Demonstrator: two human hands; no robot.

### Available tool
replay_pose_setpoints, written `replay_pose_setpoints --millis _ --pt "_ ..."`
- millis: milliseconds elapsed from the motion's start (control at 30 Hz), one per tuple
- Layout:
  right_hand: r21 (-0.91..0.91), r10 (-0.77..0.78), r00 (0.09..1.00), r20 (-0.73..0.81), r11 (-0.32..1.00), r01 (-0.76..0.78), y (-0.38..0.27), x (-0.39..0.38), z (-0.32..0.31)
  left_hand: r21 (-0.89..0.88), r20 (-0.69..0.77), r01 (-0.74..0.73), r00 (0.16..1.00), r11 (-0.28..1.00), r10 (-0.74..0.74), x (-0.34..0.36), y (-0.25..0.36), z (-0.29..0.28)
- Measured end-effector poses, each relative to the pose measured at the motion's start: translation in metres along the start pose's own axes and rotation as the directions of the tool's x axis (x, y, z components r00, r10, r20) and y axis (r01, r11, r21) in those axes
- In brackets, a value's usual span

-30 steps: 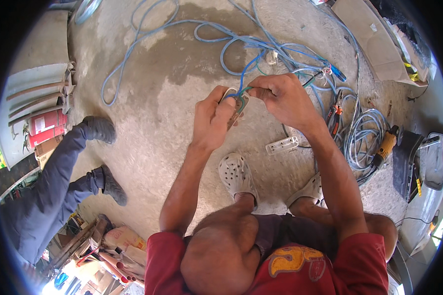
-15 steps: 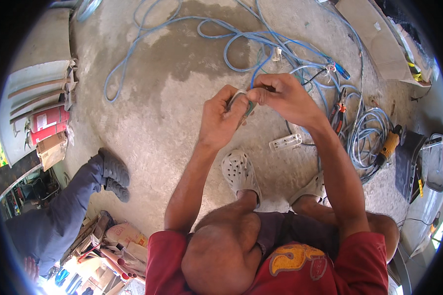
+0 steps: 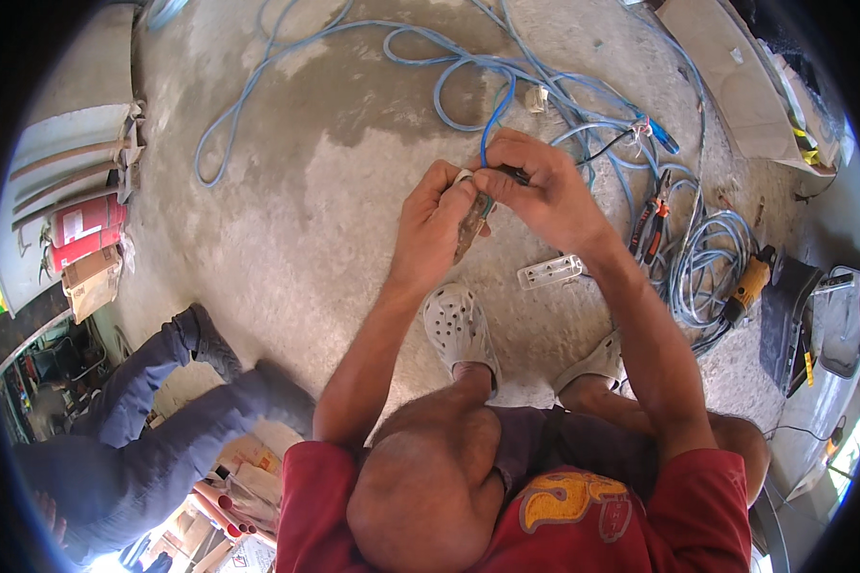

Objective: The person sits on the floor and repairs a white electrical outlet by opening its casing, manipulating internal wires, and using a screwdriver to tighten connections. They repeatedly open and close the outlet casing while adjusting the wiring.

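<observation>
In the head view my left hand (image 3: 428, 222) grips a small, dirty fitting (image 3: 471, 224) with white and green wires on it, partly hidden by my fingers. My right hand (image 3: 548, 196) is just to its right, fingers bent and pinched round a blue wire (image 3: 490, 129) where it enters the fitting; its exact fingertip hold is partly hidden. Below my hands lies a white power strip (image 3: 548, 272) on the concrete floor (image 3: 287, 258). To the right are orange-and-black pliers (image 3: 655, 224) and, higher up, a blue-handled tool (image 3: 662, 136).
Looped blue cable (image 3: 227, 124) spreads across the far floor. A yellow angle grinder (image 3: 747, 286) and cable coil lie right. Cardboard (image 3: 726, 86) is top right. My clog (image 3: 459, 329) is below. A co-worker's legs (image 3: 196, 439) and piled materials (image 3: 86, 229) are left.
My right hand has drawn closer against my left, and the green wire is now mostly covered. The co-worker's legs have shifted, one foot swinging rightward toward me.
</observation>
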State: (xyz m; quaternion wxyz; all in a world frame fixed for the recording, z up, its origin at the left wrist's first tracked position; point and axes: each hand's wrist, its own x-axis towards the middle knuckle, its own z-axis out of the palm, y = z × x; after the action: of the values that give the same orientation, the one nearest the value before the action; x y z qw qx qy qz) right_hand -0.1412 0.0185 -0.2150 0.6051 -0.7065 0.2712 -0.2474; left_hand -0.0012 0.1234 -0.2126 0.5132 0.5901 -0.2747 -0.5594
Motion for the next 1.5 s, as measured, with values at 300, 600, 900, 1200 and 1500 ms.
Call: replay_pose_setpoints --millis 300,600,900,1200,1500 --pt "0.463 0.338 0.94 0.044 0.827 -0.319 0.015 -0.007 0.011 -0.035 -0.056 0.044 0.997 0.998 -0.046 -0.002 -0.015 0.002" --pt "0.378 0.267 0.964 0.007 0.891 -0.25 0.02 -0.009 0.019 -0.051 -0.17 0.04 0.984 0.998 -0.049 -0.007 -0.015 0.007" --pt "-0.047 0.302 0.948 -0.101 0.95 -0.307 0.018 -0.007 0.026 0.414 -0.101 -0.032 0.992 0.91 0.081 -0.01 -0.024 0.005" --pt "0.007 0.232 0.973 -0.003 0.973 -0.232 0.015 -0.006 0.018 -0.226 0.125 0.272 0.96 0.935 -0.25 -0.011 -0.026 0.007" --pt "-0.037 0.256 0.967 -0.005 0.966 -0.256 0.005 0.0 -0.002 -0.15 0.053 0.139 0.99 0.979 -0.133 0.005 -0.038 0.008"
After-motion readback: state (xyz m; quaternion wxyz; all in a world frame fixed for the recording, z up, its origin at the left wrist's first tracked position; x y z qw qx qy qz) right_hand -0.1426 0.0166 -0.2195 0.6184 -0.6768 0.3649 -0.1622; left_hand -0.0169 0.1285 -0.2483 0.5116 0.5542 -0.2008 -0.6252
